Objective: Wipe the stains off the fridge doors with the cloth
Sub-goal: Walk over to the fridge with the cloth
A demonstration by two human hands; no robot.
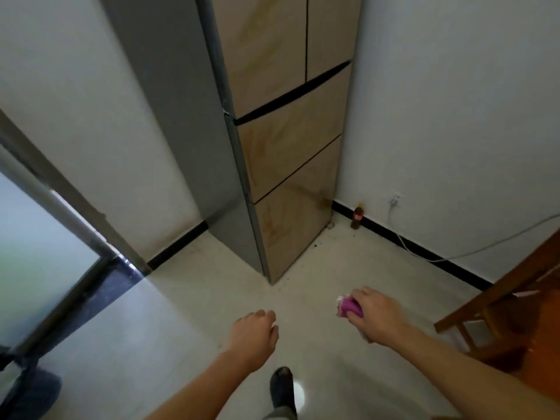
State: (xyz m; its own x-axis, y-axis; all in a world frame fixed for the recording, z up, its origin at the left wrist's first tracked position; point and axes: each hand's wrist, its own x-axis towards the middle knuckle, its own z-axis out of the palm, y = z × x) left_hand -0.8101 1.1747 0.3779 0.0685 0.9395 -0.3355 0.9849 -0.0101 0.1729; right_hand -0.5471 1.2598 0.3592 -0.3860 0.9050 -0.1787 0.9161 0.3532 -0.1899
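- Fridge doors (288, 140), tall glossy beige panels, stand ahead in the corner, streaked with faint stains, none visibly wiped.
- Right hand (375, 316) fingers clench a bunched purple cloth (348, 307), well short of the doors.
- Left hand (254, 331) hangs loosely curled, empty.
- Wiping looks unstarted.

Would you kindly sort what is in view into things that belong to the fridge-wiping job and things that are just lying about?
Belongs to the job:
- fridge doors, streaked
- purple cloth, bunched in the right hand
- left hand, holding nothing

Just lying about:
- bottle by the wall
- white cable
- wooden chair
- glass door
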